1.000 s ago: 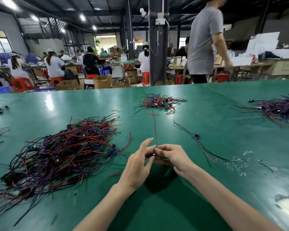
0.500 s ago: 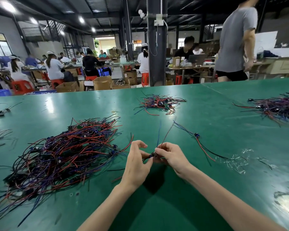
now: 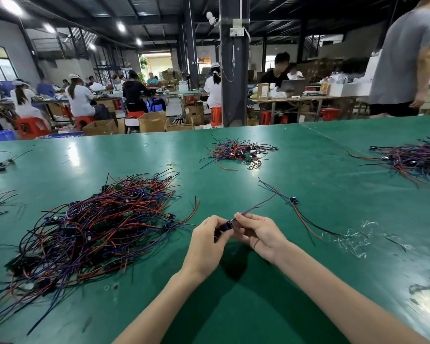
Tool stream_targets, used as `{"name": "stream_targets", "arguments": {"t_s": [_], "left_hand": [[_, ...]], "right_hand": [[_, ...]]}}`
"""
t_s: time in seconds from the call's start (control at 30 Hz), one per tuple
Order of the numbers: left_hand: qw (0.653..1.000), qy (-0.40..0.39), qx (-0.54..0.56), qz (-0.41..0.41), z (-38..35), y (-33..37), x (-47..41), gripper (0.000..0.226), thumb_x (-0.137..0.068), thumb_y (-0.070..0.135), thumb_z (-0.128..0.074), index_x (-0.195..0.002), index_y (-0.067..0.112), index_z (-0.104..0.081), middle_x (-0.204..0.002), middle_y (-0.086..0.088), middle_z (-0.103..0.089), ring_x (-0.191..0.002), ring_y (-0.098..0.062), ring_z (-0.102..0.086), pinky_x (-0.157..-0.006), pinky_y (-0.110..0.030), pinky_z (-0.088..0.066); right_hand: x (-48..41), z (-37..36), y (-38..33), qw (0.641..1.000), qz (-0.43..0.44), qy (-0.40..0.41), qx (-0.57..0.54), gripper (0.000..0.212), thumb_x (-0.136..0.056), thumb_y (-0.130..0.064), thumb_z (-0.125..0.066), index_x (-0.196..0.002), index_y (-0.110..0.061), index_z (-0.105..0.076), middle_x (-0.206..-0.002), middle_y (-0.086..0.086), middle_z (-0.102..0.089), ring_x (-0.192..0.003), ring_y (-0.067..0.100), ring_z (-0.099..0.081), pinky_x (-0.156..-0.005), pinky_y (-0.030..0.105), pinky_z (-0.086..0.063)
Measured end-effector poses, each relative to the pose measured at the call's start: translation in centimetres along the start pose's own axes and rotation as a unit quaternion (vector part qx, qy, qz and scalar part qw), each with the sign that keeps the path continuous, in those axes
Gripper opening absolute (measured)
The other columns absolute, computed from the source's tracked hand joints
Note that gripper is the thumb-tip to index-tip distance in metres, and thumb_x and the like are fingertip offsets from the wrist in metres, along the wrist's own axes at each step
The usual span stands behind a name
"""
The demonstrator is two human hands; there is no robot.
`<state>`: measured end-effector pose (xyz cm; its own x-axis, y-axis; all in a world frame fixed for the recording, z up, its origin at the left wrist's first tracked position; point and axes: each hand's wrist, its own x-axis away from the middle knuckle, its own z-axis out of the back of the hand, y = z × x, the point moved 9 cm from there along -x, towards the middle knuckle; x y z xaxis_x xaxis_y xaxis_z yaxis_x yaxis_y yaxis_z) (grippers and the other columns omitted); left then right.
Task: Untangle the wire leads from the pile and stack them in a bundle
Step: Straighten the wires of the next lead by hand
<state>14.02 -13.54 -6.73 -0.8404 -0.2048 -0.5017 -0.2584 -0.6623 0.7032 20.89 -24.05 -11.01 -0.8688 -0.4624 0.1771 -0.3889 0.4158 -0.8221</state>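
Left hand (image 3: 206, 244) and right hand (image 3: 261, 234) pinch a wire lead (image 3: 226, 226), plug half hidden by fingers; its wires point away, rightward

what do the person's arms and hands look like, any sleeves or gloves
The left hand and right hand are bare, with no gloves, rings or watch visible. Both forearms are uncovered down to the frame's edge; no sleeve shows.

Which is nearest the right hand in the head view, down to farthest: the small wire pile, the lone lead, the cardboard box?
1. Lone lead, close by, ahead-right of the right hand.
2. Small wire pile, straight ahead, farther out.
3. Cardboard box, beyond the table, ahead-left.
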Motion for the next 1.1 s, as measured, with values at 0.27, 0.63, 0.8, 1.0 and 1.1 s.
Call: {"name": "stream_targets", "arguments": {"t_s": [0.27, 0.63, 0.8, 1.0, 1.1], "left_hand": [[0.998, -0.029, 0.042, 0.036, -0.6, -0.5, 0.0, 0.01, -0.084, 0.015, -0.069, -0.085, 0.021, -0.061, -0.077, 0.009, -0.064, -0.063, -0.005, -0.053, -0.063, -0.011, -0.041], [0.982, -0.07, 0.094, 0.145, -0.7, -3.5, -0.4, 0.008, -0.088, 0.011, -0.065, -0.087, 0.02, -0.066, -0.066, 0.016, -0.06, -0.051, 0.006, -0.05, -0.049, -0.014, -0.038], [0.97, -0.075, 0.159, 0.167, -0.7, -3.4, -0.4, 0.017, -0.089, 0.003, -0.061, -0.084, 0.018, -0.064, -0.05, 0.019, -0.055, -0.041, 0.004, -0.043, -0.042, -0.007, -0.032], [0.948, -0.049, 0.224, 0.219, -0.6, -4.1, -0.2, 0.009, -0.09, 0.011, -0.061, -0.084, 0.012, -0.066, -0.056, 0.008, -0.055, -0.037, -0.008, -0.038, -0.035, -0.02, -0.032], [0.936, -0.029, 0.258, 0.238, -0.5, -4.2, -0.1, 0.016, -0.09, 0.016, -0.062, -0.075, 0.01, -0.066, -0.055, 0.006, -0.057, -0.048, -0.008, -0.049, -0.041, -0.026, -0.047]], "right_hand": [[0.0, 0.2, -2.3, 0.975, 0.125, 0.036, 0.179, 0.013, -0.082, 0.006, -0.066, -0.072, -0.003, -0.065, -0.059, 0.009, -0.066, -0.05, 0.012, -0.063, -0.053, 0.023, -0.055], [-0.6, -0.4, -1.7, 0.958, 0.131, 0.035, 0.254, 0.012, -0.079, 0.001, -0.072, -0.073, -0.007, -0.067, -0.061, 0.003, -0.066, -0.052, 0.007, -0.058, -0.056, 0.016, -0.049], [-1.1, -0.6, -1.5, 0.971, 0.099, 0.011, 0.218, 0.008, -0.08, 0.001, -0.07, -0.076, -0.005, -0.068, -0.06, 0.003, -0.065, -0.052, 0.009, -0.056, -0.056, 0.017, -0.048], [-1.5, -1.0, -1.3, 0.977, 0.092, 0.0, 0.194, 0.006, -0.079, 0.001, -0.071, -0.076, -0.004, -0.068, -0.065, 0.006, -0.065, -0.055, 0.01, -0.055, -0.055, 0.018, -0.048], [-1.5, -1.4, -1.0, 0.978, 0.087, -0.019, 0.19, 0.005, -0.077, 0.002, -0.072, -0.076, -0.002, -0.069, -0.064, 0.007, -0.065, -0.05, 0.009, -0.053, -0.053, 0.018, -0.046]]}}
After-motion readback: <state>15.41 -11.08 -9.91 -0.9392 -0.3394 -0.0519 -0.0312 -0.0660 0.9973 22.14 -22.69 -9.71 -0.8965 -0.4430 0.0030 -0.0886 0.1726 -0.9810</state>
